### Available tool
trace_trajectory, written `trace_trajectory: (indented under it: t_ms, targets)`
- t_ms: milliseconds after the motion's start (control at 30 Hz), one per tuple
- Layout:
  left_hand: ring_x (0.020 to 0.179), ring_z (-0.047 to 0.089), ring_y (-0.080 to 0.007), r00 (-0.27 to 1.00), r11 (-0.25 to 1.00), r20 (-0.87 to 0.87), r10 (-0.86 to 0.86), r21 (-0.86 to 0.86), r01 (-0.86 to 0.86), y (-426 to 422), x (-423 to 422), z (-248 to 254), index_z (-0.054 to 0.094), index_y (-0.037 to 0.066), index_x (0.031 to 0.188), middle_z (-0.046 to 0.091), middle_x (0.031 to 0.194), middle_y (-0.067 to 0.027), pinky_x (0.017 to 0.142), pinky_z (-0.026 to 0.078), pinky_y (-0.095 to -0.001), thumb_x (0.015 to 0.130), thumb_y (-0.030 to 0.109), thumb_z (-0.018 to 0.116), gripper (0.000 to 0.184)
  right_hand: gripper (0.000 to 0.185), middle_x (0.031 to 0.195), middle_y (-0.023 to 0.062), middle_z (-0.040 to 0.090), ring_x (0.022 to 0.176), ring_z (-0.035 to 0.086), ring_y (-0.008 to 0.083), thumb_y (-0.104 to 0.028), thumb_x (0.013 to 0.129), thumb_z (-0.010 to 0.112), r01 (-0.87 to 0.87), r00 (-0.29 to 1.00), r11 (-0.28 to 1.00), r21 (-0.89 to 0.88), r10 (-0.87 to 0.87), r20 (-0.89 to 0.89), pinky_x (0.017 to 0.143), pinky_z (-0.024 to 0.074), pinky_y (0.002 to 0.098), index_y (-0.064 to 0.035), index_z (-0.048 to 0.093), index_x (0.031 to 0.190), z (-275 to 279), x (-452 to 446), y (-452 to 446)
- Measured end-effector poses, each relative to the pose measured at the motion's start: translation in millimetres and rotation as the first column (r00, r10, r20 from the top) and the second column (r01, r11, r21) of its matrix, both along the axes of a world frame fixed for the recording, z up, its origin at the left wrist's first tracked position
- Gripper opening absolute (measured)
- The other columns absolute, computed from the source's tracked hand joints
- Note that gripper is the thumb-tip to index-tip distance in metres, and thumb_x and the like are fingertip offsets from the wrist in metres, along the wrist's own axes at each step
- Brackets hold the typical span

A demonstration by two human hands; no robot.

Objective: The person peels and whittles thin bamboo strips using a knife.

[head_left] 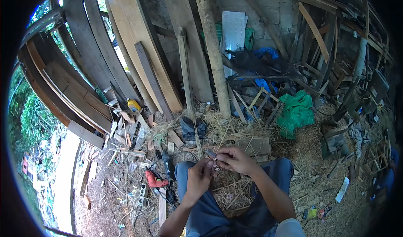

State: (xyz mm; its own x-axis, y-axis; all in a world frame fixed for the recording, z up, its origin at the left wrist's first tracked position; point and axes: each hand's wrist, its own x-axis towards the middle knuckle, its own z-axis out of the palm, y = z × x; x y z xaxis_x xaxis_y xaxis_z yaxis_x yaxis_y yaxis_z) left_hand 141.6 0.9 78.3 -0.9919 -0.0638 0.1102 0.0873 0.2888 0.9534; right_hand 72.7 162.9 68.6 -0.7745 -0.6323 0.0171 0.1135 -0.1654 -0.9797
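Observation:
My left hand (200, 176) is closed, fingers pinched on a small pale piece that the fingertips mostly hide. My right hand (236, 160) is closed just beside it, nearly touching, around what looks like a small knife (211, 154); its short grey blade points up and left, and the handle is covered by the fingers. Both hands are above my lap, between my knees in dark trousers (268, 182). Long thin pale strips (197, 138) run up from near the left hand towards a leaning pole; whether the hand touches them I cannot tell.
A red power drill (154, 179), an angle grinder (166, 163) and a power strip (142, 191) with cords lie left of my legs. Planks (134, 35) lean against the wall. A green plastic sheet (297, 113) lies at right. Straw and wood scraps cover the ground.

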Motion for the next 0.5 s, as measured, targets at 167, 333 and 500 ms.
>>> trace_trajectory:
  t_ms: [167,333,500]
  targets:
    - [0.055,0.043,-0.0045,1.000,0.999,-0.010,0.004,-0.044,-0.004,0,5,-2,0.060,-0.001,0.092,0.050,0.063,0.0008,0.050,0.034,-0.0206,0.096,0.016,0.050,0.020,0.019,0.066,-0.0029,0.051,0.051,0.039,0.0026,-0.014,0.096,0.050,-0.006,1.000,1.000,0.003,0.006,0.024,0.044,0.0303,0.0186,0.0009,0.061,0.100,-16,-10,4]
    - [0.054,0.043,-0.0053,0.999,0.991,0.011,-0.039,-0.129,0.040,-7,28,0,0.060,-0.001,0.092,0.050,0.063,0.0006,0.049,0.034,-0.0220,0.096,0.016,0.050,0.020,0.019,0.064,-0.0019,0.053,0.047,0.039,0.0031,-0.018,0.092,0.058,0.598,0.778,0.790,0.135,-0.613,0.142,0.041,0.0307,0.0192,-0.0030,0.065,0.100,-19,-50,67]
    - [0.053,0.042,-0.0046,0.999,1.000,0.040,0.007,-0.010,-0.007,-11,14,-8,0.060,0.000,0.093,0.050,0.063,0.0013,0.048,0.033,-0.0212,0.097,0.017,0.049,0.020,0.021,0.062,-0.0035,0.045,0.047,0.032,0.0031,-0.016,0.096,0.049,0.387,0.901,0.922,0.021,-0.384,0.201,0.040,0.0257,0.0192,-0.0045,0.060,0.110,0,-21,43]
